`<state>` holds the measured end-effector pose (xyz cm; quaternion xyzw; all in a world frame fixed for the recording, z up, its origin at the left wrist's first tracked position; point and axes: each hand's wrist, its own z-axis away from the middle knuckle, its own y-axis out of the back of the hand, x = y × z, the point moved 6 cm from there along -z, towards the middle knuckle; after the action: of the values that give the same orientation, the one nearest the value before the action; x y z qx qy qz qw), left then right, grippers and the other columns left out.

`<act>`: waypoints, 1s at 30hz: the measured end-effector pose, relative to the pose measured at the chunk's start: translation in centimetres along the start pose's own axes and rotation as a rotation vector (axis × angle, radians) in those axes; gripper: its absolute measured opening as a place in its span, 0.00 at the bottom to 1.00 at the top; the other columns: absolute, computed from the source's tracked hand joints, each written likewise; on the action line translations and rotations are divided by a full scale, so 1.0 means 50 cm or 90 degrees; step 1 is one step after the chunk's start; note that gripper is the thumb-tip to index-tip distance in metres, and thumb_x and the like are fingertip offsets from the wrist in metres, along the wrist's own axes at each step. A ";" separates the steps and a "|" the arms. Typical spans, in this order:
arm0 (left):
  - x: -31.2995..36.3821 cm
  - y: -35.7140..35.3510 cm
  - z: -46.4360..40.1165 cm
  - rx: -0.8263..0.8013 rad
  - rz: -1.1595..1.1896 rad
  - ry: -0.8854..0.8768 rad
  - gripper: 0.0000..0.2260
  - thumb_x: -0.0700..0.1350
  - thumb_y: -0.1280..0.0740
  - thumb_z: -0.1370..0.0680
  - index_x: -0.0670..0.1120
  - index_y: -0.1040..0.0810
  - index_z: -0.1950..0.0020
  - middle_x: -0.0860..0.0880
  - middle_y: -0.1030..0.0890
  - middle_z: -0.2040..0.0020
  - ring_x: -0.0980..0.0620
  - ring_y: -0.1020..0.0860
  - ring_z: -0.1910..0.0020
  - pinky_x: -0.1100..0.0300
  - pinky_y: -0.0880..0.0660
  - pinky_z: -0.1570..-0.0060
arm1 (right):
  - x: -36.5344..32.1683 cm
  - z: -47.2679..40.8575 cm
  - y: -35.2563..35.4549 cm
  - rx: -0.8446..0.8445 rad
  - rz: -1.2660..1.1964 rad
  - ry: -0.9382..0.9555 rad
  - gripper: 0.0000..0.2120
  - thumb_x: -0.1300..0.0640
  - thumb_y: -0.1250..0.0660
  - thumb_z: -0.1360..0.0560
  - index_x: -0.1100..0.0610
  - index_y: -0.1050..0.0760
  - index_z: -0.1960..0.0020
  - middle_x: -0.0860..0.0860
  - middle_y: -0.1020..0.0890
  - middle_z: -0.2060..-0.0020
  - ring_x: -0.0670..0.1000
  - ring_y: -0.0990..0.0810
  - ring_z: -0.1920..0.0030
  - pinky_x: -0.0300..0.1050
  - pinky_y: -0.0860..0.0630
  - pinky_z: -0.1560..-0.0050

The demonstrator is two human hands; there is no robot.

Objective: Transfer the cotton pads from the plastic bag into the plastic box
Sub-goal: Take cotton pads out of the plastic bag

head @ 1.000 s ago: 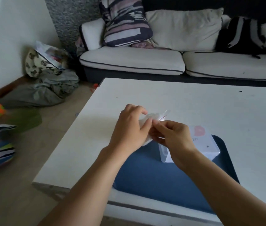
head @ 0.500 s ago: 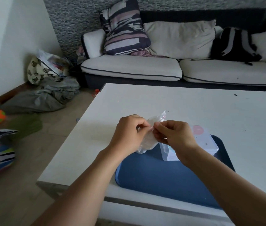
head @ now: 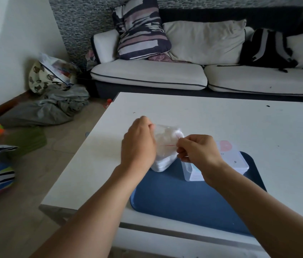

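hands pulled apart, plastic bag mouth stretched open

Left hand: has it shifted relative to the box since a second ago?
Yes. The left hand has pulled left, away from the box and the right hand, stretching the bag mouth open.

I am holding a clear plastic bag with a thin red seal line, its mouth pulled apart, just left of the plastic box. White cotton pads are bulging at its bottom. The translucent lidded box is lying flat.
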<state>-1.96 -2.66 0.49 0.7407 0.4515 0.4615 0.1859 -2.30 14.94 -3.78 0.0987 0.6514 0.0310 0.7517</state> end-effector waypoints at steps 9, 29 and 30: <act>-0.023 -0.001 -0.007 -0.053 0.136 0.020 0.05 0.46 0.38 0.16 0.47 0.26 0.50 0.52 0.19 0.52 0.49 0.20 0.52 0.57 0.28 0.58 | 0.009 0.007 0.013 -0.050 0.096 -0.051 0.10 0.60 0.29 0.31 0.65 0.25 0.55 0.59 0.18 0.62 0.57 0.17 0.64 0.54 0.15 0.57; -0.028 -0.125 0.067 -0.417 -0.030 -0.202 0.23 0.44 0.21 0.31 0.54 0.26 0.41 0.58 0.32 0.38 0.53 0.32 0.36 0.57 0.27 0.42 | 0.071 -0.041 0.122 -0.090 0.931 0.140 0.34 0.55 0.22 0.36 0.51 0.30 0.33 0.49 0.22 0.48 0.56 0.24 0.45 0.46 0.26 0.55; -0.033 -0.129 0.072 -0.454 -0.055 -0.187 0.27 0.47 0.19 0.33 0.54 0.27 0.38 0.58 0.34 0.37 0.55 0.35 0.35 0.56 0.26 0.41 | 0.052 -0.032 0.110 -0.066 0.971 0.161 0.25 0.59 0.25 0.34 0.53 0.27 0.39 0.49 0.24 0.59 0.55 0.23 0.54 0.43 0.31 0.61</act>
<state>-2.40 -0.16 -6.66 0.6681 0.2622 0.4701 0.5137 -3.04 20.94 -5.47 0.4802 0.4815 0.5818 0.4461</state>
